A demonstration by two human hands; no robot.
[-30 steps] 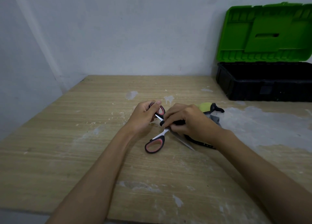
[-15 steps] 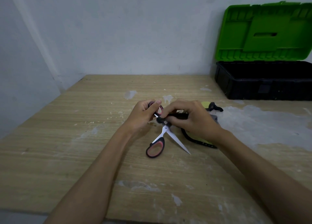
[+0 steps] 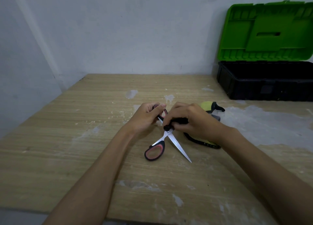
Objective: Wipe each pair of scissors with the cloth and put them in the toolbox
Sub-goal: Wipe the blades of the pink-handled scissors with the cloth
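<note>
Tabletop (image 3: 84,148) unchanged; scissors (image 3: 166,144) now spread wider between hands (image 3: 169,118).

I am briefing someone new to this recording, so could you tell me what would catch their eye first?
Most likely the toolbox at the table's far right, its bright green lid standing open against the wall. Next, mid-table, the pink-and-black scissors spread open, one handle loop in the left hand and the right hand gripping something dark at the pivot. A second, yellow-green pair lies partly hidden behind the right hand.
</note>
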